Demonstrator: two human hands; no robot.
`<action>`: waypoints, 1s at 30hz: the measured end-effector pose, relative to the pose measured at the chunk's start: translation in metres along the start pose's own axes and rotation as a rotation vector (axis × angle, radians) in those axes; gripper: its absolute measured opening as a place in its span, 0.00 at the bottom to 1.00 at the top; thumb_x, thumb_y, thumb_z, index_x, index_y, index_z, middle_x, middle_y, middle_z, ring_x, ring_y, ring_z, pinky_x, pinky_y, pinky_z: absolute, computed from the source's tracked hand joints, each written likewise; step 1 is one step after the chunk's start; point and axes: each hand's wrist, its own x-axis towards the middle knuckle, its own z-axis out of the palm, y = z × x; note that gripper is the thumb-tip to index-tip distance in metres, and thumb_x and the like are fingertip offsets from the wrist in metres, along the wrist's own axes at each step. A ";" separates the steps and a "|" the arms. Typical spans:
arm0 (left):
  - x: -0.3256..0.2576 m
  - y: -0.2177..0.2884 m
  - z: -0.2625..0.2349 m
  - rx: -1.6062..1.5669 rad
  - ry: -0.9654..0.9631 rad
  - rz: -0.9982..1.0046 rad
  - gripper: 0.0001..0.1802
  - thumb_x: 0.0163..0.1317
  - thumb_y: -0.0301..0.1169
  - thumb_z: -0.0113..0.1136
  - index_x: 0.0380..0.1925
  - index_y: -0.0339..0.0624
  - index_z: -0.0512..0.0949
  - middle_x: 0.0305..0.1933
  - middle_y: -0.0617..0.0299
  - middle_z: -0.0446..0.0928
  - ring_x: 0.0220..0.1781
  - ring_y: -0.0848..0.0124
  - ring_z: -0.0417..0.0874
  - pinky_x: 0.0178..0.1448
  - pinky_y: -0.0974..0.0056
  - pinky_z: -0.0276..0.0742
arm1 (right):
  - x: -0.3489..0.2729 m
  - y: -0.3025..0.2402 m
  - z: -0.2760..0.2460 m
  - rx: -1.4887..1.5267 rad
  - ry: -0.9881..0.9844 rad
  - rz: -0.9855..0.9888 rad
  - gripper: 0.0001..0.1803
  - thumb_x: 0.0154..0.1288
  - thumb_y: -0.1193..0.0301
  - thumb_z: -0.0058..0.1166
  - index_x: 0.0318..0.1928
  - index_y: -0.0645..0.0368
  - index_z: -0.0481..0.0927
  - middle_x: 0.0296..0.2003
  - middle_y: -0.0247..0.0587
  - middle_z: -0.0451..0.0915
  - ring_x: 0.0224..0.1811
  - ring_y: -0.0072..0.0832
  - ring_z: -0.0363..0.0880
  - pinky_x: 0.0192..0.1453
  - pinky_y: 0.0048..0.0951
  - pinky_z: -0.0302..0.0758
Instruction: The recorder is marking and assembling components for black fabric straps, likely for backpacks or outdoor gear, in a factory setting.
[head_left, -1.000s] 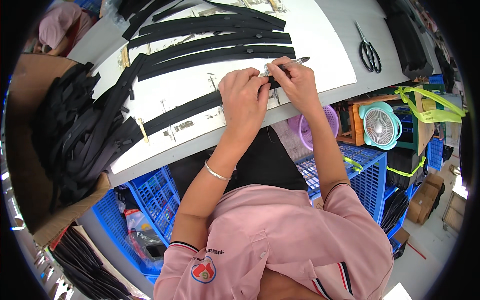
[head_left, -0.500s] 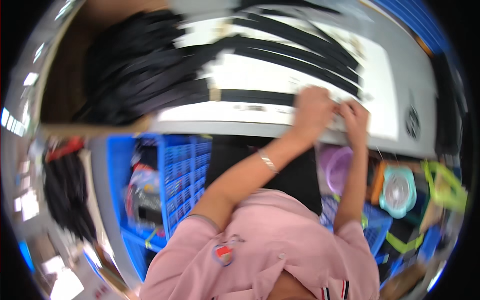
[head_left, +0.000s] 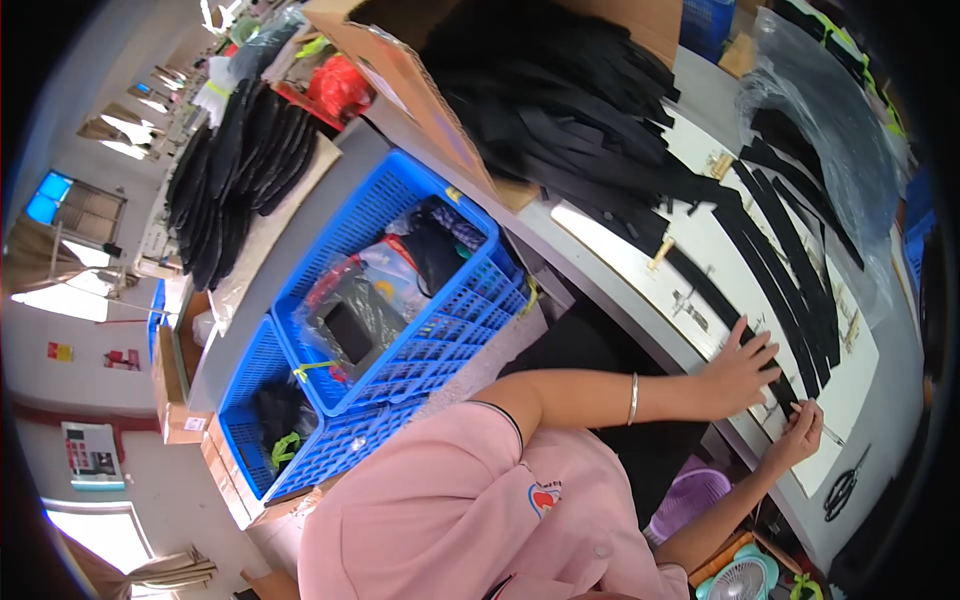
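A long black strap (head_left: 715, 300) lies on a white board (head_left: 610, 245) on the grey table. My left hand (head_left: 738, 372) rests flat on the strap's near end, fingers spread. Just right of it, my right hand (head_left: 800, 432) is pinched around a thin pen (head_left: 830, 437) whose tip touches the board beside the strap. Several more black straps (head_left: 800, 260) lie side by side on the board beyond my hands.
A cardboard box (head_left: 420, 90) heaped with black straps sits at the table's left end. Blue crates (head_left: 420, 330) stand below the table edge. Scissors (head_left: 843, 490) lie on the right. A purple basket (head_left: 690, 498) and a small fan (head_left: 745, 580) are under the table.
The view has swung left and tilted, so the crates and box now fill the middle. Both hands stay on the same strap end, the right still holding the pen.
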 end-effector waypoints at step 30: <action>-0.048 -0.181 -0.199 0.392 0.519 -0.324 0.10 0.46 0.21 0.67 0.31 0.44 0.85 0.43 0.61 0.82 0.61 0.61 0.78 0.81 0.46 0.55 | 0.011 -0.019 0.020 -0.138 -0.069 -0.014 0.16 0.76 0.59 0.60 0.44 0.60 0.87 0.24 0.23 0.74 0.24 0.11 0.64 0.27 0.16 0.57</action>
